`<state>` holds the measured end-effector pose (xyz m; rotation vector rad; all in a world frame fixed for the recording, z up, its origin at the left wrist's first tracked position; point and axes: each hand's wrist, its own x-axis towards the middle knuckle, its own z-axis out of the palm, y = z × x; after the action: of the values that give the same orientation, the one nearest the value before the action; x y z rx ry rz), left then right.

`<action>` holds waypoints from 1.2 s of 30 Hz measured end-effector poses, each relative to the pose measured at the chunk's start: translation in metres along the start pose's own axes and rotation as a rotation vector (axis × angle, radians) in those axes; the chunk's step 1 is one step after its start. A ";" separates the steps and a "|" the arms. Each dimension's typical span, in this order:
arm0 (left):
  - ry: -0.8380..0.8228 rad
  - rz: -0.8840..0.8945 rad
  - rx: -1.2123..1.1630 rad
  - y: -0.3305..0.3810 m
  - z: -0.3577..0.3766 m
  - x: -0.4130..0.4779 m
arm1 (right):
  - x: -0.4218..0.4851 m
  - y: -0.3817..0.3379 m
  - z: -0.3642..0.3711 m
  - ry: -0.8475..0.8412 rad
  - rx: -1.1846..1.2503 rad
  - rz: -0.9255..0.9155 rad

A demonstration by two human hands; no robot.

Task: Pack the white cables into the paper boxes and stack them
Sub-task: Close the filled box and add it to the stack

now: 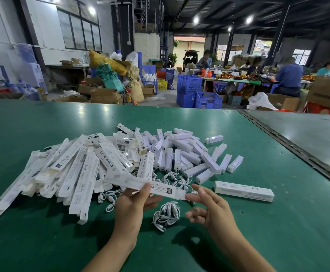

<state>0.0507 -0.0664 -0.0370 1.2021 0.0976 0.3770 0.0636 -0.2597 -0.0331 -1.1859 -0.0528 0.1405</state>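
Note:
My left hand grips a long flat white paper box just above the green table, thumb on top. My right hand touches the box's right end with straight fingertips. A coiled white cable lies on the table between my hands. More white cables lie loose behind the held box. A big heap of flat unfolded paper boxes spreads to the left. One closed paper box lies alone to the right.
A pile of short white bar-shaped devices sits behind the cables. The green table ends at a metal seam on the right. Blue crates, cartons and seated people fill the workshop beyond.

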 end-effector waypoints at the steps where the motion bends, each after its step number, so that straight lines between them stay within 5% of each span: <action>1: 0.004 0.001 0.000 0.001 -0.001 0.001 | -0.001 -0.002 -0.001 -0.019 0.002 0.009; 12: -0.130 -0.079 0.075 -0.005 0.002 -0.003 | 0.004 0.008 -0.002 0.092 -0.047 -0.088; 24: -0.083 -0.047 0.048 -0.007 0.008 -0.009 | -0.001 0.008 0.008 0.068 -0.107 -0.064; 33: -0.146 -0.066 0.035 -0.005 0.009 -0.012 | -0.010 0.000 0.010 -0.385 0.017 0.162; 36: -0.119 -0.088 -0.002 -0.003 0.008 -0.010 | -0.012 -0.004 0.012 -0.318 0.075 0.102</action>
<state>0.0439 -0.0779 -0.0378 1.2111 0.0463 0.2281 0.0506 -0.2519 -0.0251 -1.0830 -0.2638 0.4168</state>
